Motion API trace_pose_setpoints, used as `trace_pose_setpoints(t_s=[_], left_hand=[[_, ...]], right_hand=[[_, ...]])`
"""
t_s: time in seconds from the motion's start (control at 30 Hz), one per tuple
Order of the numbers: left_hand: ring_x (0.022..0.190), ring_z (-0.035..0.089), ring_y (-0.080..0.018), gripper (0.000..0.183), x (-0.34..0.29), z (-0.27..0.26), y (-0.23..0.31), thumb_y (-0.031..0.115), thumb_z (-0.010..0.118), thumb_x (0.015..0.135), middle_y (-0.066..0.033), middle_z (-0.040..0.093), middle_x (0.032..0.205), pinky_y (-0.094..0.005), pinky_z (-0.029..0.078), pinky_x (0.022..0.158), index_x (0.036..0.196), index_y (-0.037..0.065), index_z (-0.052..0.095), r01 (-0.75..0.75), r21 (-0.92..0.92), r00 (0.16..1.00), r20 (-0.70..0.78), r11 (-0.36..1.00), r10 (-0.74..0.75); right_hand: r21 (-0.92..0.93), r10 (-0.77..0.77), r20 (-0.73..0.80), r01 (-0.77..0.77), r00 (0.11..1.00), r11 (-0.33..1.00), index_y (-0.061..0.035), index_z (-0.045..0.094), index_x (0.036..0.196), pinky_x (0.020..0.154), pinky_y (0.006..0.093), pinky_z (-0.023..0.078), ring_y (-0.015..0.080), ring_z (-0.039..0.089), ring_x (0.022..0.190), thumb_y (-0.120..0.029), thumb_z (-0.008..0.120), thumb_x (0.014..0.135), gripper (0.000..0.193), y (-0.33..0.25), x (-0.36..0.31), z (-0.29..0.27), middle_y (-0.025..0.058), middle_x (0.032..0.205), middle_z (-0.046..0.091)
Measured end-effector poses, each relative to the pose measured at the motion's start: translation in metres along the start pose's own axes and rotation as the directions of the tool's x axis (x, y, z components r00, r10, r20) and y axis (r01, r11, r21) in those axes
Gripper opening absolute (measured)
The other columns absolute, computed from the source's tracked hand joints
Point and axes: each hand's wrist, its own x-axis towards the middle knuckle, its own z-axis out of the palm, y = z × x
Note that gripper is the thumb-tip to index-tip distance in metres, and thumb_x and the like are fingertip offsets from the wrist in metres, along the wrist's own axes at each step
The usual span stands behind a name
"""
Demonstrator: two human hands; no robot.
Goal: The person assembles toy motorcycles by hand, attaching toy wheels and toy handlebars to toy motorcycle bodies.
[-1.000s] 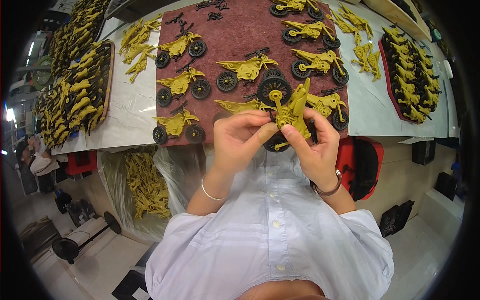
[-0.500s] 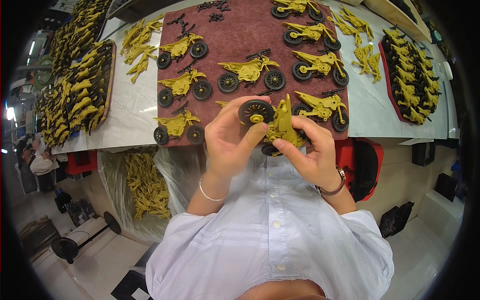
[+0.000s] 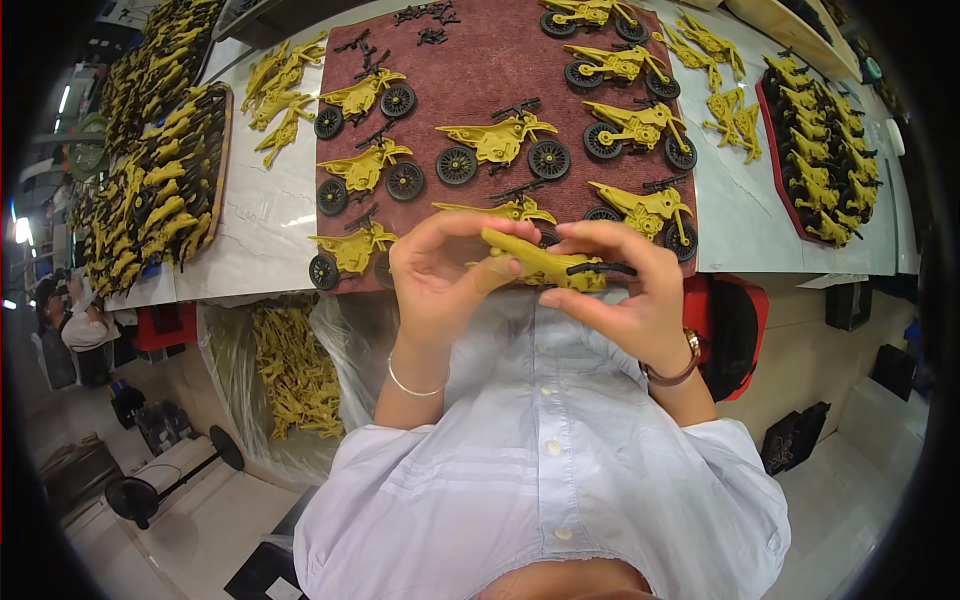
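Observation:
Between both hands, above the near edge of the red cloth (image 3: 420,225), is a yellow toy motorcycle (image 3: 545,264), seen edge-on. My left hand (image 3: 440,280) pinches one end of it between thumb and fingers. At the other end, beside a black handlebar (image 3: 600,268), my right hand (image 3: 635,285) grips with its thumb below and fingers above. The held toy's wheels are hidden from sight. Just beyond my fingers lies another toy motorcycle (image 3: 520,209), partly covered by my hands. A further toy motorcycle (image 3: 498,142) rests on its side in the middle of the cloth.
More toy motorcycles stand in columns at the cloth's left (image 3: 362,170) and right (image 3: 640,130). Small black handlebars (image 3: 428,14) lie at the far edge. Loose yellow bodies (image 3: 735,118) flank the cloth. Loaded trays (image 3: 222,170) stand outward. A plastic bag (image 3: 345,330) of yellow parts hangs below left.
The held motorcycle has been turned, so its wheels no longer show and a black handlebar does. Both hands stay on it. The motorcycle behind my hands is now more exposed.

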Motion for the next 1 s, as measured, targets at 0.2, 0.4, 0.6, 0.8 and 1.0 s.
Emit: trace_pose_setpoints(t_s=[0.2,0.4,0.6,0.8,1.0], left_hand=[[0.09,0.065,-0.024,0.037,0.0,0.001,-0.005,-0.003,0.071,0.072,-0.0167,0.065,0.095,-0.038,0.054,0.081,0.105,-0.005,0.054,0.027,-0.203,0.997,-0.065,0.979,-0.041],[0.09,0.065,-0.0191,0.041,0.002,-0.009,0.014,-0.006,0.072,0.066,-0.0122,0.066,0.095,-0.0281,0.053,0.076,0.105,-0.006,0.061,0.172,0.417,0.932,0.226,0.893,-0.285],[0.078,0.066,-0.0203,0.043,0.005,0.004,0.023,0.003,0.075,0.066,-0.012,0.067,0.097,-0.0283,0.051,0.072,0.107,-0.002,0.063,-0.124,0.62,0.937,0.33,0.775,-0.114],[0.082,0.064,-0.0145,0.039,-0.004,0.006,0.004,0.001,0.071,0.074,-0.0134,0.066,0.101,-0.0262,0.051,0.074,0.109,-0.009,0.058,-0.043,0.392,0.964,0.258,0.919,-0.064],[0.086,0.067,-0.0186,0.035,-0.017,0.009,-0.006,0.006,0.069,0.079,-0.012,0.068,0.096,-0.0286,0.052,0.074,0.109,-0.004,0.058,0.003,0.349,0.989,0.135,0.937,-0.053]], right_hand=[[0.504,0.232,-0.044,-0.179,0.972,0.845,0.0071,0.058,0.107,0.082,0.0264,0.049,0.015,0.06,0.094,0.001,0.069,0.077,0.032,0.001,-0.007,-0.004,0.0134,0.104,0.063],[-0.152,-0.081,0.217,0.115,0.973,0.982,0.0007,0.064,0.099,0.067,0.0258,0.047,0.0136,0.06,0.076,-0.005,0.074,0.072,0.029,-0.001,0.001,-0.02,0.0068,0.086,0.064],[0.207,0.038,-0.002,-0.037,0.999,0.978,0.0014,0.06,0.107,0.075,0.0246,0.051,0.0129,0.062,0.093,-0.004,0.078,0.069,0.042,-0.002,-0.003,-0.007,0.0073,0.099,0.064],[0.302,0.04,-0.013,-0.034,0.999,0.953,0.005,0.054,0.115,0.079,0.0258,0.053,0.015,0.062,0.096,0.002,0.075,0.071,0.049,0.002,-0.006,-0.008,0.0094,0.106,0.062],[0.358,0.019,-0.054,0.002,0.998,0.934,0.0049,0.054,0.114,0.073,0.024,0.052,0.0142,0.062,0.093,0.003,0.071,0.074,0.043,-0.004,-0.005,-0.005,0.0099,0.106,0.063]])
